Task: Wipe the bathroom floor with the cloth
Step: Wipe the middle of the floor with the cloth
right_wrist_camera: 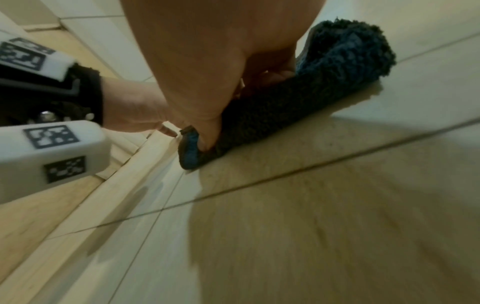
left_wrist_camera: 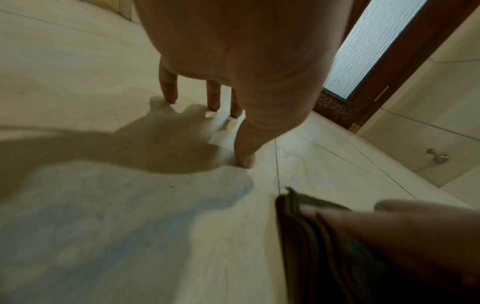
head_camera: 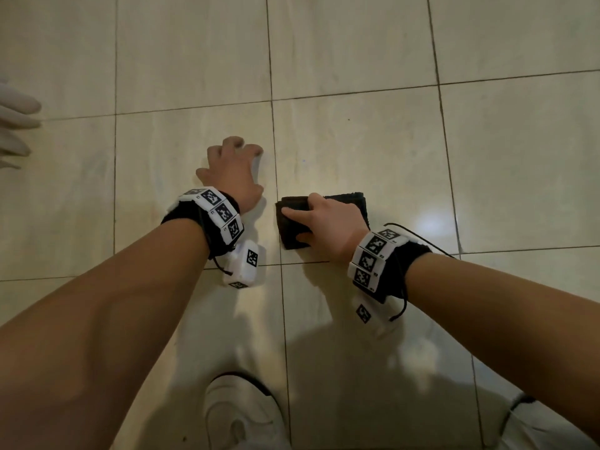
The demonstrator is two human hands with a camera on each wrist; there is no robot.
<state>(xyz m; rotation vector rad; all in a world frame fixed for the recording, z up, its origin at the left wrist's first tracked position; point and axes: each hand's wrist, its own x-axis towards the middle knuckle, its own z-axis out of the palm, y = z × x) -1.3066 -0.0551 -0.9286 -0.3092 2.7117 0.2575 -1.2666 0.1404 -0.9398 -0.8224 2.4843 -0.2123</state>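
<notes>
Two hands are down on the floor (head_camera: 357,141) right now, and that pale tiled floor is taking up pretty much everything you can see. Going down in size: the cloth (head_camera: 349,199), a dark folded pad, is lying flat on the tile under the right hand (head_camera: 328,222), with one folded edge pointing toward the left hand and its long side running left-right across the person. Its left edge is sitting just beside a grout line.

The right hand is pressing on top of the cloth, fingers curled over it and the thumb hooking the near edge, so it's gripping it rather than just resting. From the right wrist view you can see the thumb digging into the fuzzy pile.

The left hand (head_camera: 232,172) is holding nothing, just propping on spread fingertips (left_wrist_camera: 168,96) on bare tile, just across the grout line from the cloth.

So the right hand is clearly the one doing the wiping, and I'm guessing open tile ahead and to the right is where the next stroke is heading.
</notes>
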